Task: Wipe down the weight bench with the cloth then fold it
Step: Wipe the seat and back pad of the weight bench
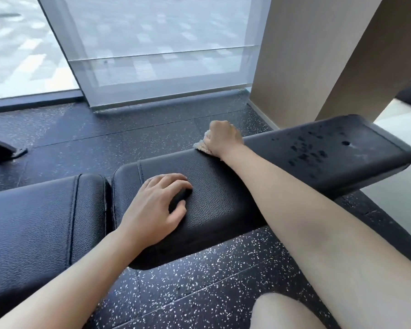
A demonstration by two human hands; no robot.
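A black padded weight bench (218,198) runs from lower left to upper right, in two cushions with a gap between them. Its far right end (330,150) is dotted with wet spots. My right hand (223,138) is shut on a small beige cloth (202,146) and presses it against the bench's far edge. Most of the cloth is hidden under the fist. My left hand (157,205) rests flat on the middle of the right cushion, fingers spread, holding nothing.
Black speckled rubber flooring (199,281) surrounds the bench. A glass wall with a grey blind (161,67) stands behind it, and a beige pillar (318,55) rises at the right. A black metal foot (5,150) shows at the left edge. My knee (294,312) is at the bottom.
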